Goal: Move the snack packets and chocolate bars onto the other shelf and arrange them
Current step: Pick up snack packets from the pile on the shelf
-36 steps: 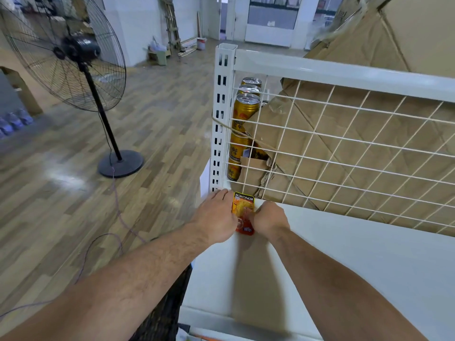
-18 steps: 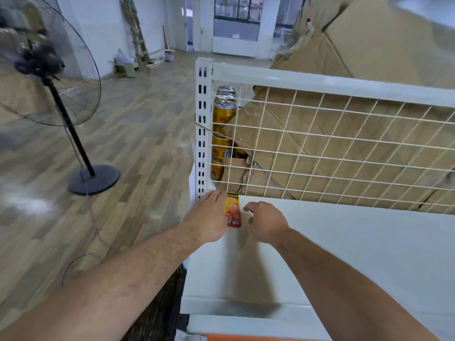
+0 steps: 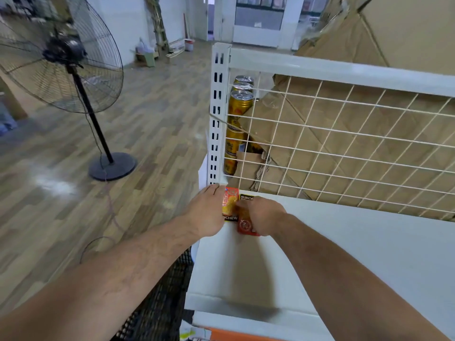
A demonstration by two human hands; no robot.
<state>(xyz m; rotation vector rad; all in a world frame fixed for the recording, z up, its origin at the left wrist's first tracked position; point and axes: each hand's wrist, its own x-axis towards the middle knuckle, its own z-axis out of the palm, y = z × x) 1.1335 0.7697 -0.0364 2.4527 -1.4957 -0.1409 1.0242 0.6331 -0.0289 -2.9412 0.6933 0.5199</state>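
Two orange-red snack packets lie side by side in the far left corner of the white shelf [image 3: 357, 254], against the wire mesh back [image 3: 344, 148]. My left hand [image 3: 208, 211] rests with straight fingers along the left edge of the first packet [image 3: 230, 205], next to the slotted corner post [image 3: 218, 114]. My right hand [image 3: 264, 215] has its fingers curled over the second packet [image 3: 246, 226] and covers most of it. No chocolate bars are in view.
Several gold drink cans [image 3: 240, 102] stand stacked behind the mesh, beside flattened cardboard [image 3: 344, 124]. A black pedestal fan [image 3: 64, 55] stands on the wooden floor to the left. A black mesh basket [image 3: 157, 303] sits below my left forearm.
Earlier a single packet stood between my hands at the corner. Now a second packet lies to its right under my right hand, which has come back in from a small gap.
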